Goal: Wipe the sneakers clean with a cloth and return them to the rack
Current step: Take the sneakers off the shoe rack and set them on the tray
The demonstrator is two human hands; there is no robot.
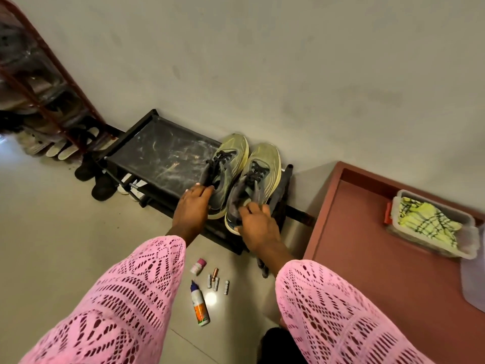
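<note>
Looks like either the very start or the very end tbh: both yellow-green mesh sneakers [244, 177] sit on the dusty black low rack [162, 153], left hand [193, 206] & right hand [258, 222] each curled round a heel collar, while the yellow checked cloth [425, 219] lies in a clear plastic tub [469, 227] well apart, so can't tell if wiping's done.

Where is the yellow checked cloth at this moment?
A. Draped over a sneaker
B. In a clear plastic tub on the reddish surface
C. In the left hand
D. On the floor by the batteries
B: the cloth lies in the tub to the right, away from both hands.
</note>
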